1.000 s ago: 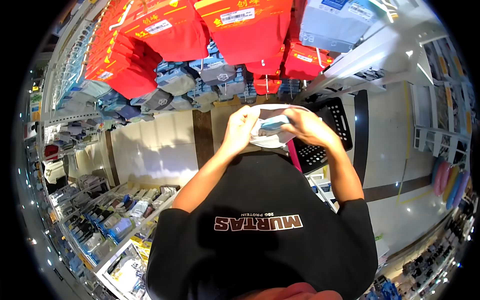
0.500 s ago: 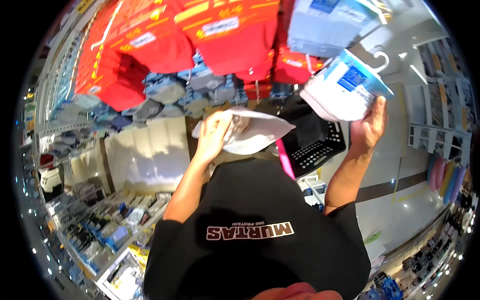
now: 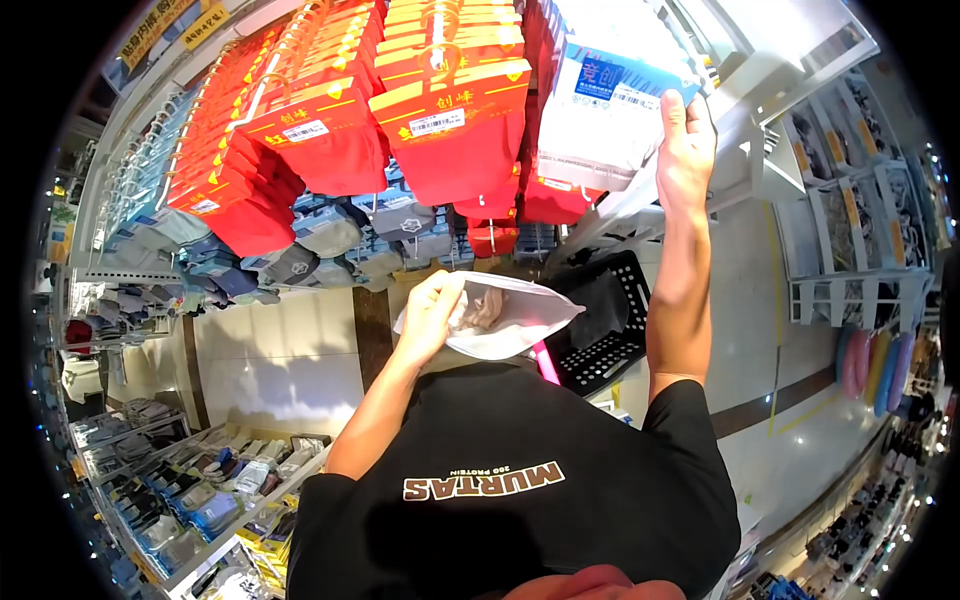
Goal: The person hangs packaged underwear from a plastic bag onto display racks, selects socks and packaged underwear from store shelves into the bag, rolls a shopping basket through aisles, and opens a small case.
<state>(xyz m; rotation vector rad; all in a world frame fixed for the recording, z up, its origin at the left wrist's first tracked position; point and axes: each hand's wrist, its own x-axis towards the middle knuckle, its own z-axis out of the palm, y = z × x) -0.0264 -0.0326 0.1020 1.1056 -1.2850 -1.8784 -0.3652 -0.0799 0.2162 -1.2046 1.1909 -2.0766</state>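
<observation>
My left hand (image 3: 432, 312) is closed on the rim of a white pouch (image 3: 510, 335). The pouch gapes open in front of my chest, with crumpled beige material (image 3: 487, 308) inside. Raised at the upper right, my right hand (image 3: 686, 150) grips the right edge of a white garment pack (image 3: 600, 135) with a blue header card (image 3: 625, 75). My thumb lies on the front of the card; the other fingers are partly hidden behind it. The pack is up at the hanging rack, beside the red packs (image 3: 450, 140). Its hook cannot be made out.
Grey socks (image 3: 325, 232) on blue cards hang below the red packs. A black perforated basket (image 3: 605, 325) with a pink strip stands behind the pouch. White shelving (image 3: 850, 180) lines the right. At lower left is a bin of packaged goods (image 3: 215, 490).
My right hand has moved up and forward, carrying the white garment pack to the rack. The left hand and pouch sit slightly lower in view, still held open.
</observation>
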